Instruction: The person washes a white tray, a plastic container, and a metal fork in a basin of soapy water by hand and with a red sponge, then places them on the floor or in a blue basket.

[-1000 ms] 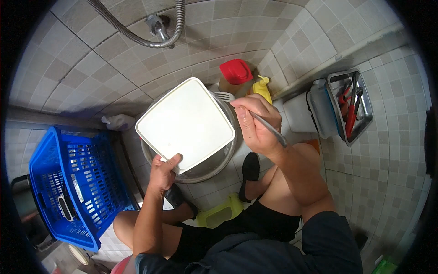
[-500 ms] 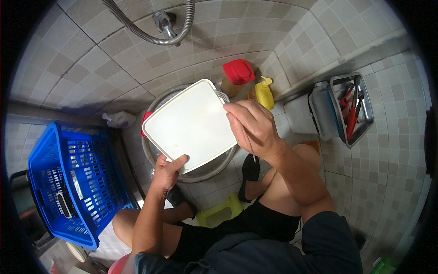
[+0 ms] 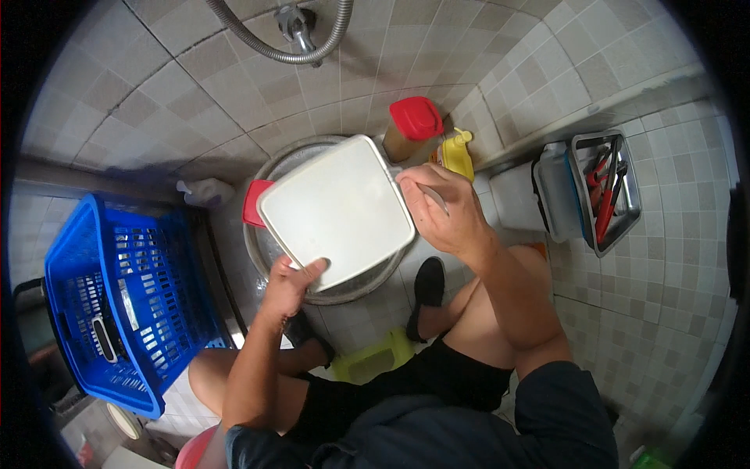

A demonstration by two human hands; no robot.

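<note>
A white, round-cornered rectangular panel (image 3: 336,211) hangs over a round grey basin (image 3: 351,297), its near edge pinched in the left hand (image 3: 286,291); the right hand (image 3: 455,220), fingers closed, grips a slim grey metal utensil (image 3: 433,197) beside the panel.

Downward fisheye view from the head

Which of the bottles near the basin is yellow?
The pump bottle just beyond the right hand; the container beside it has a red lid, and the white bottle sits left of the basin.
</note>
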